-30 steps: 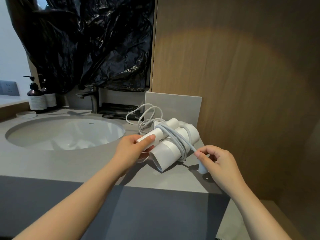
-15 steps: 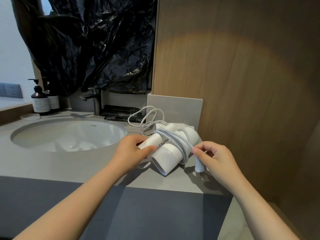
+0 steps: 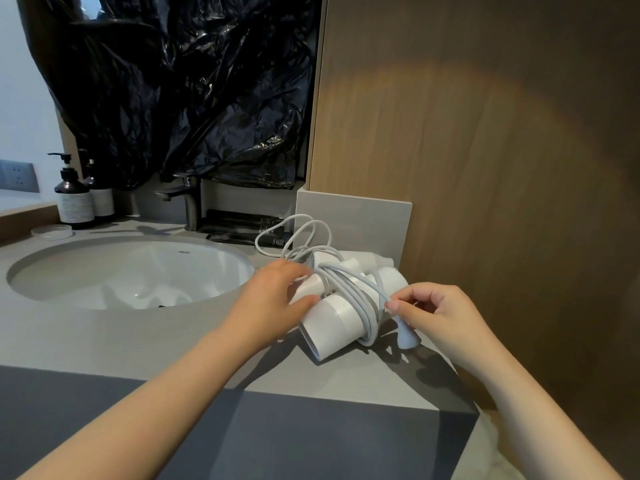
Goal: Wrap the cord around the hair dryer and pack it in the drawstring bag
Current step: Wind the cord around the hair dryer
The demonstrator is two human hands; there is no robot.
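White hair dryer [image 3: 337,317] is lying near the right front corner of the grey counter [image 3: 138,341], its cord [image 3: 360,299] looping around the barrel. Left hand [image 3: 273,299] is grasping the handle; right hand [image 3: 440,317] is pinching the cord just above the plug [image 3: 407,337].

Hair dryer [image 3: 332,317] on counter [image 3: 138,341], right of sink [image 3: 69,271], left of wall panel [image 3: 485,168]; faucet [image 3: 188,202] behind sink; 2 bottles [image 3: 74,204] far left; cord [image 3: 301,233] loops behind dryer.
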